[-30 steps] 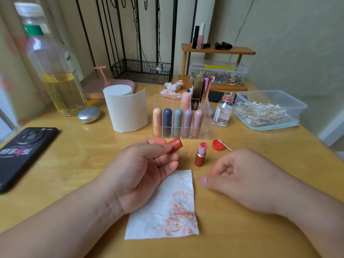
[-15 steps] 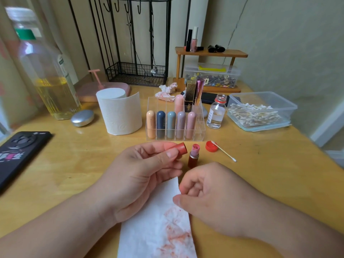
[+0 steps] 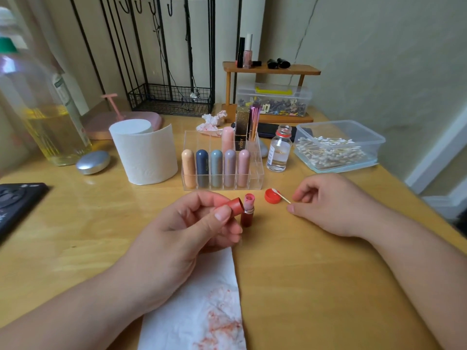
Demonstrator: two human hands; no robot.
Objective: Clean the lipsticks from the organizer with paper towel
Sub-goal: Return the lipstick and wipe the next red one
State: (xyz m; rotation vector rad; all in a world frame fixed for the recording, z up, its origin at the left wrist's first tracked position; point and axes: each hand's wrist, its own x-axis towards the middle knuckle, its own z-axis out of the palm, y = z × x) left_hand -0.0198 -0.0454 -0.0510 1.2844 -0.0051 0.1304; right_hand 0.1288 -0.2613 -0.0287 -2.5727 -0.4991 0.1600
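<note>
- The left hand (image 3: pixel 187 236) pinched the red lipstick cap (image 3: pixel 233 205) between thumb and fingers, just above the paper towel (image 3: pixel 202 311), which lay flat on the counter (image 3: pixel 303 274) with red smears on it.
- The uncapped lipstick (image 3: pixel 248 210) stood upright on the counter, right beside the left fingertips and in front of the organizer (image 3: pixel 222 170), where the other tubes sat in their slots.
- The right hand (image 3: pixel 328 203) held nothing; its loosely curled fingers were at the stick end of a cotton swab (image 3: pixel 280 195) resting on a red bottle lid (image 3: pixel 272 197). Contact could not be told.
- Risk: a careless left knuckle might topple the bare lipstick and smear the counter.
- Risk: the swab might roll off the lid if nudged.
- Risk: the lidless glass bottle (image 3: pixel 279 150) could spill if a reaching arm struck it.
</note>
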